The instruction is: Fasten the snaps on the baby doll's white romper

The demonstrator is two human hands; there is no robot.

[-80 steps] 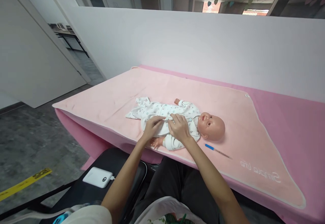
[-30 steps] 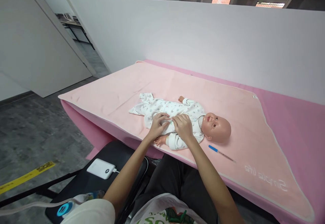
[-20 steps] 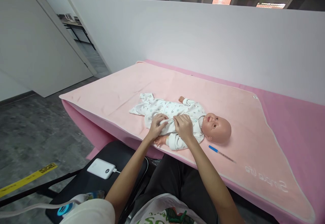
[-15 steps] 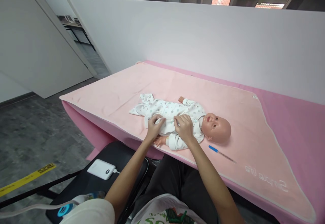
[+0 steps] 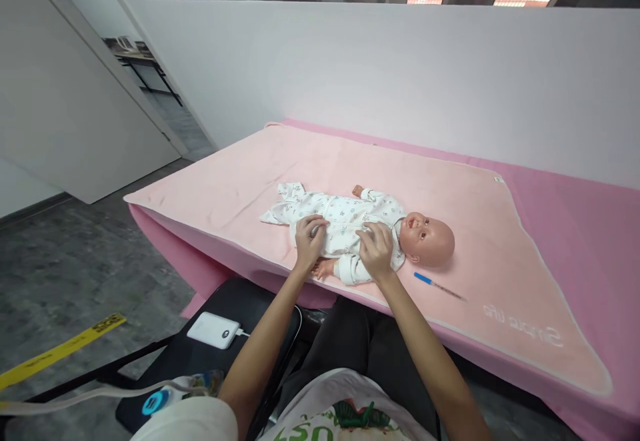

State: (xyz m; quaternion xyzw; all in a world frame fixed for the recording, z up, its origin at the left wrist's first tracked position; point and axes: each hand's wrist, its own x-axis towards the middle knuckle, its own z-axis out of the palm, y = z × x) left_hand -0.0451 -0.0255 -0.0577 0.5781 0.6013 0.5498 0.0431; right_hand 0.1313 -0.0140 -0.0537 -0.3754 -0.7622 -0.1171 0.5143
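A baby doll lies on its back, head to the right, dressed in a white patterned onesie. My left hand is over the lower front of the onesie, its fingers curved with a gap between thumb and forefinger. Over the chest, my right hand has its thumb and fingers bent and a little apart, close to the cloth. No fold of fabric shows between the fingers of either hand. The doll's near hand pokes out beside my left wrist.
A blue-capped thin stick lies near the doll's head on the pale pink blanket. A pink cover lies beneath. On the black chair at left sits a white power bank with a cable. A white wall stands behind.
Both hands have come off the onesie's front edge, which was pinched and lifted; the cloth now lies flatter. My hands are slightly higher on the doll. The view has shifted a little.
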